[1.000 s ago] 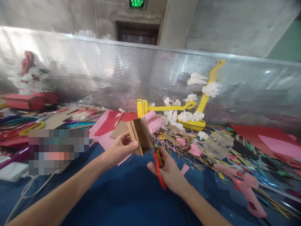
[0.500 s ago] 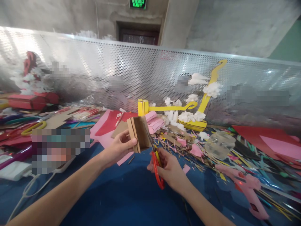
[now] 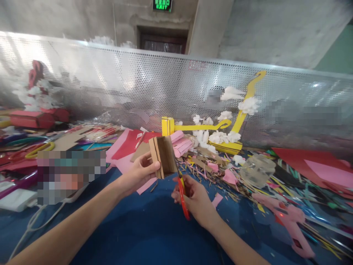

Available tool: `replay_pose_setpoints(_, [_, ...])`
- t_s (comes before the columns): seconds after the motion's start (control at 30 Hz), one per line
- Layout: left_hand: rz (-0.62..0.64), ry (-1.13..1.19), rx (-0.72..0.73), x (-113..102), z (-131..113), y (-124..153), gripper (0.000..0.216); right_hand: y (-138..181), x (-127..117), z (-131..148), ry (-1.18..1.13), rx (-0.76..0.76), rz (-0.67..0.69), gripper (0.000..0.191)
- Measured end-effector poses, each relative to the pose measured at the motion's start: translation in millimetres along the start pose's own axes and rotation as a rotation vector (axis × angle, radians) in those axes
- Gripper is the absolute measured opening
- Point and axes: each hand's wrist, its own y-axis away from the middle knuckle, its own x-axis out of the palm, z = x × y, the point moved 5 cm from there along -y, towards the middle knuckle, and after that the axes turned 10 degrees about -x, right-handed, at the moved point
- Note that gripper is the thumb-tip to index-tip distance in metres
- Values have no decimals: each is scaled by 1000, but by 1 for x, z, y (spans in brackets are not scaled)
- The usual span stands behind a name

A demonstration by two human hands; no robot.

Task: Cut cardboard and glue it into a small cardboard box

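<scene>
My left hand [image 3: 142,172] grips a small brown cardboard box [image 3: 154,151] by its left side, thumb on the front edge. The box is held up over the blue table, its hollow inside facing me and to the right. In my right hand [image 3: 197,197] are scissors [image 3: 182,195] with red and yellow handles, fingers wrapped round them. Their blades point up and lie along the box's right edge; whether they are cutting into it I cannot tell. Just behind the box sit pink folded paper pieces [image 3: 182,144].
Cardboard and paper scraps [image 3: 204,167] lie heaped behind my right hand. A pink glue gun [image 3: 292,221] rests at the right. Yellow models with white tufts [image 3: 226,146] stand by the perforated metal screen [image 3: 171,84]. On the left are a white cable [image 3: 34,221] and a red model [image 3: 33,118].
My right hand and the scissors have shifted slightly left, and the scissor handles look closer together. My left hand and the box have hardly moved.
</scene>
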Motion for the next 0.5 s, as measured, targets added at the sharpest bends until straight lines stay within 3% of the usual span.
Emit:
replay_pose_setpoints(0.13, [26, -23, 37, 2, -2, 0, 41, 2, -4, 2, 135, -63, 24, 54])
replay_pose_setpoints(0.33, [65, -59, -10, 10, 0, 3, 40, 10, 4, 8, 74, -92, 95, 59])
replay_pose_setpoints(0.5, [58, -49, -60, 9, 1, 4, 42, 9, 3, 10, 38, -112, 126, 49])
